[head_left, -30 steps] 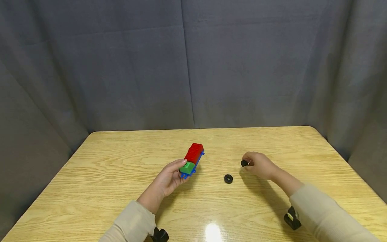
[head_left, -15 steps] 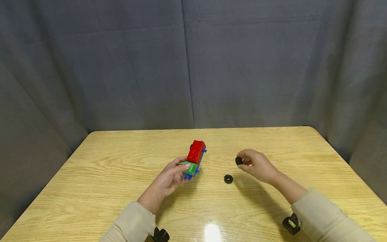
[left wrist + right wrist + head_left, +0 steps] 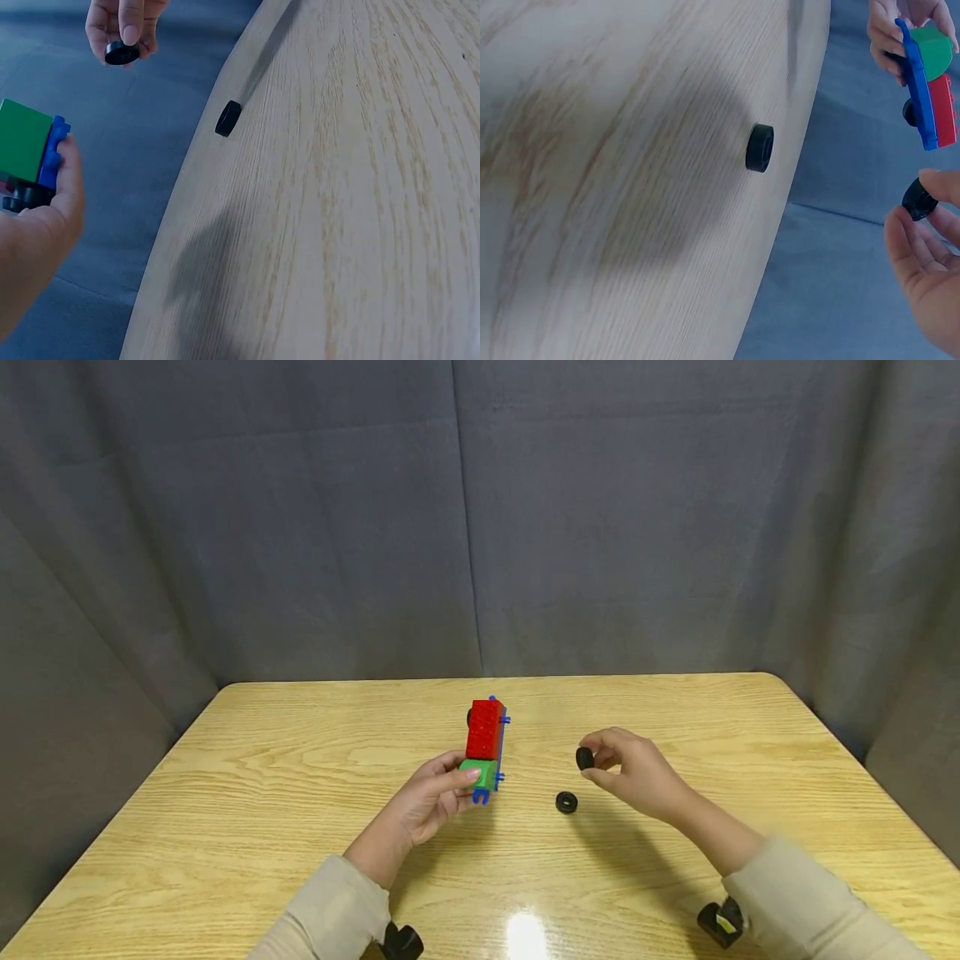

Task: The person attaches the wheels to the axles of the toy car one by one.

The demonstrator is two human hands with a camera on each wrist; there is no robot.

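Note:
My left hand [image 3: 435,797] grips a toy truck [image 3: 486,731] by its green front end, thumb on top. Red studded bricks sit behind the green brick, on a blue base with short axle pegs along its right side. Black wheels show on the truck's other side in the right wrist view [image 3: 909,112]. To the right, my right hand [image 3: 637,772] pinches a black wheel [image 3: 585,758] between thumb and fingers, held up on edge and apart from the truck. A second loose black wheel [image 3: 567,802] lies flat on the table between the hands.
The wooden table [image 3: 300,827] has rounded far corners, and a grey curtain [image 3: 360,527] hangs behind it and along both sides. Black wrist cameras [image 3: 722,922] are strapped at both sleeves.
My right hand has lifted its wheel and brought it left, toward the truck. The left hand has turned the truck so its right-side pegs face the right hand. The loose wheel stays put.

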